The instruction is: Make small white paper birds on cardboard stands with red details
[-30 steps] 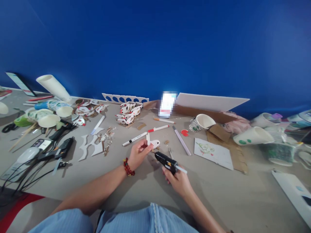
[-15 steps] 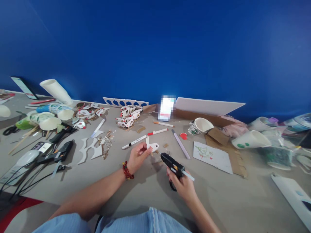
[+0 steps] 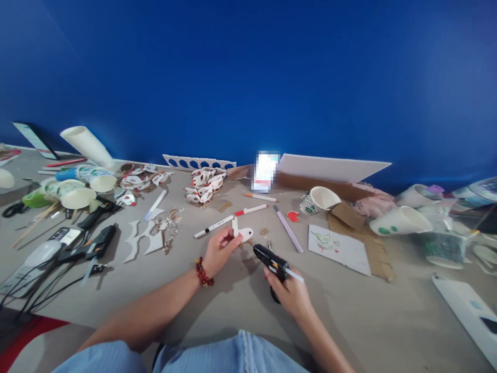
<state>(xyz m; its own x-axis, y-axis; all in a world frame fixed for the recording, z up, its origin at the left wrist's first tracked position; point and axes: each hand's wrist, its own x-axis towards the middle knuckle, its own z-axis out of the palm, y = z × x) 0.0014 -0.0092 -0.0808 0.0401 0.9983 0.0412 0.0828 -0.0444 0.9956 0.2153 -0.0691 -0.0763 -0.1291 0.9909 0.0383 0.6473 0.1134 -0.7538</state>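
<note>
Between the thumb and fingers of my left hand (image 3: 221, 251) is a small white bird-shaped cutout (image 3: 245, 234) with a black eye dot, held above the table. My right hand (image 3: 292, 292) is wrapped round a black hot glue gun (image 3: 272, 260), with a pale glue stick (image 3: 294, 274) poking from its back. The gun's nozzle points at the cutout from the lower right, a small gap apart. Behind the cutout lie a black-capped white marker (image 3: 213, 227) and a red-capped marker (image 3: 251, 210).
Finished white birds (image 3: 204, 186) stand in a cluster at the back. Left lie foam offcuts (image 3: 154, 241), another glue gun (image 3: 103, 242) and cables. To the right are a lilac pen (image 3: 288, 229), a red heart (image 3: 292, 216), a paper cup (image 3: 324, 199) and a bird drawing (image 3: 337, 248).
My right hand drew the glue gun back to the right, away from the cutout, then shifted slightly left again. My left hand keeps its hold on the cutout.
</note>
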